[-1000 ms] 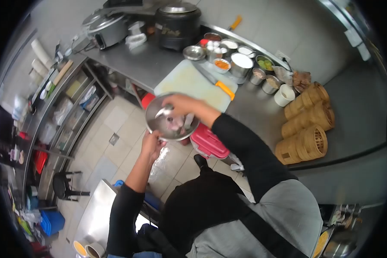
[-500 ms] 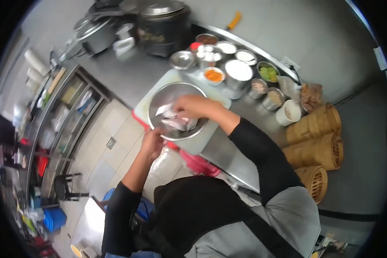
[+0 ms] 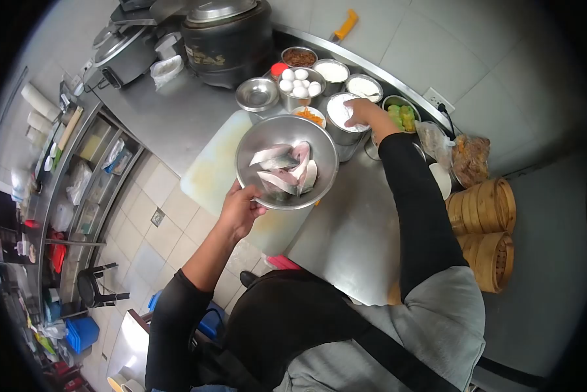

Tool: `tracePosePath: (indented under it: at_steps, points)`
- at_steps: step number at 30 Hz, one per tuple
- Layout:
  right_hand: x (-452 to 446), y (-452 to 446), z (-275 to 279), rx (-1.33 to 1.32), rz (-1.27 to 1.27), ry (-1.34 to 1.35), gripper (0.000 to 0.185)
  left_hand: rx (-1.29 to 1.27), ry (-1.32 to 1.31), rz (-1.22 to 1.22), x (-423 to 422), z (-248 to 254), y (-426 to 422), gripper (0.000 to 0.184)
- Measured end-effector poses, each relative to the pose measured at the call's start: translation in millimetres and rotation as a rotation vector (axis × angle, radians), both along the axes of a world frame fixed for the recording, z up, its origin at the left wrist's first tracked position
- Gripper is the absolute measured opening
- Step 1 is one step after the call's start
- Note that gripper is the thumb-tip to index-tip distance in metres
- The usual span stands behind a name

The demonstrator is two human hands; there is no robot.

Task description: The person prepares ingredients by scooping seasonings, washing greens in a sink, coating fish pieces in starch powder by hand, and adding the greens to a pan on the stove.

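Observation:
My left hand (image 3: pixel 240 210) is closed on the near left rim of a steel mixing bowl (image 3: pixel 326 186), tilted toward me over the cutting board. Several pieces of fish (image 3: pixel 282 161) with silvery skin and pale pink flesh lie inside it. My right hand (image 3: pixel 362 112) reaches into a steel container of white powder (image 3: pixel 338 108), its fingers bunched at the powder's surface; the fingertips are partly hidden. Next to it stand a small bowl of orange shreds (image 3: pixel 310 115) and a container of white eggs (image 3: pixel 299 81).
A pale cutting board (image 3: pixel 208 163) lies on the steel counter (image 3: pixel 346 242). Bamboo steamers (image 3: pixel 486 261) stand at the right, near a bag of brown food (image 3: pixel 471 159). A large dark pot (image 3: pixel 225 49) is at the back. A yellow-handled knife (image 3: pixel 346 25) rests by the wall.
My right hand has left the fish in the bowl and moved right to the white powder. My left hand keeps the rim, and the bowl has shifted right and tilted toward me.

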State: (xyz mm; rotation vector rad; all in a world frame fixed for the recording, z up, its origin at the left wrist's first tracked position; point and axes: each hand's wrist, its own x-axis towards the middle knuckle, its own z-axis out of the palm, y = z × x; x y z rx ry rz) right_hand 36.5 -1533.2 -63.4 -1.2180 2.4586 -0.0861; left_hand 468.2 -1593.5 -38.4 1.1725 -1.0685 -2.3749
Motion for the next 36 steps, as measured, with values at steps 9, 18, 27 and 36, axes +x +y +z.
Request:
tracePosePath:
  at_steps: [9,18,27,36]
  points:
    - [-32,-12,-41,-0.107,0.205,0.168,0.066,0.020,-0.024,-0.015,-29,-18,1,0.055]
    - [-47,-15,-7,-0.098,-0.021,-0.165,0.056,0.038,-0.031,-0.032,-61,-25,8,0.051]
    - [8,-6,81,-0.294,0.092,-0.303,0.053,0.046,-0.018,0.003,-88,-36,8,0.052]
    - [135,-26,96,-0.135,0.442,-0.480,0.042,0.014,0.061,-0.003,-81,-31,0,0.052]
